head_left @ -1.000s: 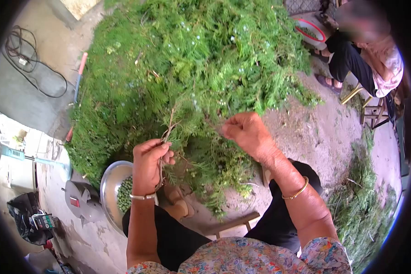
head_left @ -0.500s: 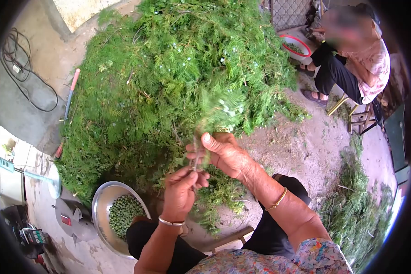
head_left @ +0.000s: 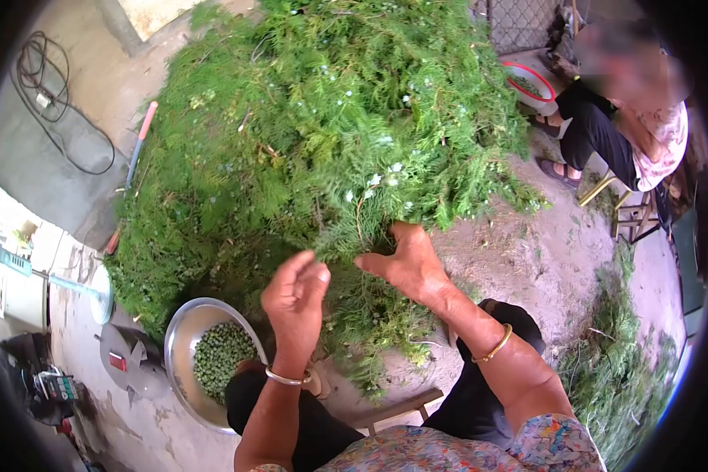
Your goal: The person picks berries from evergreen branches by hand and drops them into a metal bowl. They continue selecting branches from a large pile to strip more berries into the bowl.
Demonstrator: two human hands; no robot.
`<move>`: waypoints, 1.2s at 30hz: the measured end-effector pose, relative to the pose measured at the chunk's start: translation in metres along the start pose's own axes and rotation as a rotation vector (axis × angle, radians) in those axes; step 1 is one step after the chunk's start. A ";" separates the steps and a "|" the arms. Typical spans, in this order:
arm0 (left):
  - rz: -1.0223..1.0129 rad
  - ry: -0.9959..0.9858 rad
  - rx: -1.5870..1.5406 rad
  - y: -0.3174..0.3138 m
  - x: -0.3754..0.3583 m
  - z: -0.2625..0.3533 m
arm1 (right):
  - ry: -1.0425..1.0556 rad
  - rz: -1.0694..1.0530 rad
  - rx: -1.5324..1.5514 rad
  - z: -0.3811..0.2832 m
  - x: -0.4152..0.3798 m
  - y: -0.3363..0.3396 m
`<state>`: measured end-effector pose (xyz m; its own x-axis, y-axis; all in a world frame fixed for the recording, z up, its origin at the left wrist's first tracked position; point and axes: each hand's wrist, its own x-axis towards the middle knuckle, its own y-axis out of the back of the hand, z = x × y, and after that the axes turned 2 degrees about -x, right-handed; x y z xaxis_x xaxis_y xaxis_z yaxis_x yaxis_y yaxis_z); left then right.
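Observation:
In front of me a leafy green sprig with pale berries (head_left: 374,185) lies against the large heap of evergreen cuttings (head_left: 244,181). My right hand (head_left: 409,267) is at the near edge of the heap, its thumb spread from the fingers. Foliage shows between thumb and fingers, and some fingertips are hidden by it. To the left, my left hand (head_left: 295,299) hovers over the lower cuttings with loosely bent fingers, slightly blurred, and nothing visible in it. Below and left of that hand stands a metal basin (head_left: 182,330) holding many green berries (head_left: 222,358).
Another person (head_left: 645,141) sits at the right beside a red-rimmed bowl (head_left: 529,81). A long-handled tool (head_left: 143,130) leans at the heap's left, near a coiled black cable (head_left: 47,98). More cuttings (head_left: 613,354) lie at lower right. A wooden stool edge (head_left: 393,411) shows beneath me.
Both hands held an upright sprig by its stem half a second ago. Now they have moved apart, left hand leftward, right hand rightward, and the left no longer grips the stem. The view has shifted slightly.

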<state>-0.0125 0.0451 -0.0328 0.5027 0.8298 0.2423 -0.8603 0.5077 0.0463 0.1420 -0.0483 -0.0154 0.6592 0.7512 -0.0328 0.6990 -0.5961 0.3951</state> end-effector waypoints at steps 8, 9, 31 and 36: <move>0.061 -0.191 0.249 0.010 0.016 0.016 | 0.213 -0.125 -0.101 0.000 -0.015 -0.017; 0.068 -0.187 0.249 0.011 0.016 0.014 | 0.235 -0.142 -0.116 0.003 -0.015 -0.019; 0.186 0.405 -0.656 0.049 0.033 0.000 | 0.209 -0.382 -0.158 0.004 -0.021 -0.008; 0.098 0.350 -0.874 0.060 0.039 0.021 | 0.193 -0.364 -0.202 0.003 -0.022 -0.005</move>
<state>-0.0458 0.1031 -0.0004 0.5505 0.8283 -0.1044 -0.6029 0.3080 -0.7360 0.1249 -0.0630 -0.0190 0.3034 0.9521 -0.0382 0.7949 -0.2308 0.5611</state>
